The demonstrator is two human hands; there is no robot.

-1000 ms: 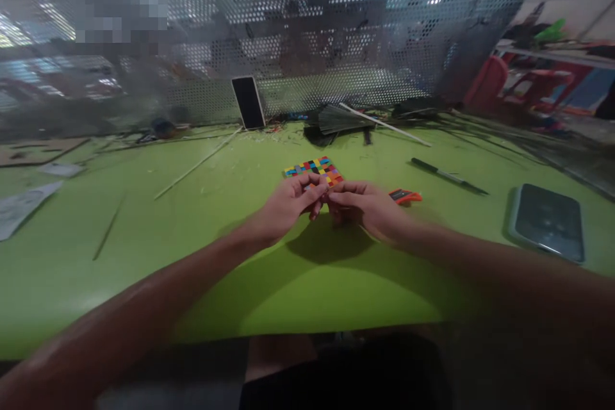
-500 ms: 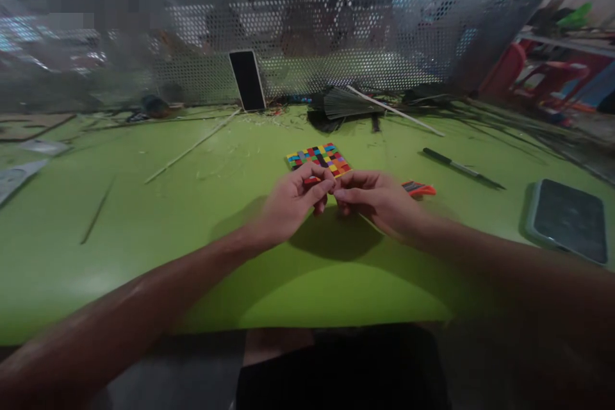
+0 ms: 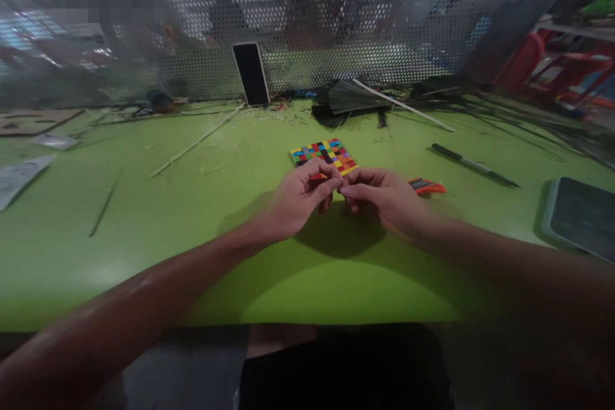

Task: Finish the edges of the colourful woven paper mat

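Note:
My left hand [image 3: 310, 195] and my right hand [image 3: 377, 197] meet at their fingertips above the green table [image 3: 269, 282]. Both are closed, with thumb and forefinger pinched together. Whatever sits between the fingertips is too small to make out. A bit of red shows in the gap between my left thumb and forefinger; whether it is held or lies behind I cannot tell. Just beyond the hands lies a flat woven square of many-coloured strips [image 3: 319, 151], its near part hidden by my fingers. To the right of my right hand is an orange cutter [image 3: 427, 186].
A knife with a black handle [image 3: 473, 165] and a dark-topped box [image 3: 583, 214] lie at the right. At the back, a phone [image 3: 251, 73] leans against perforated metal [image 3: 288, 19], near a bundle of dark strips [image 3: 353, 99]. A pale stick [image 3: 196, 141] and papers [image 3: 24, 179] lie left.
The whole view has shifted slightly, so things appear a little farther right. Both hands stay pinched together at the fingertips, in nearly the same place by the woven square.

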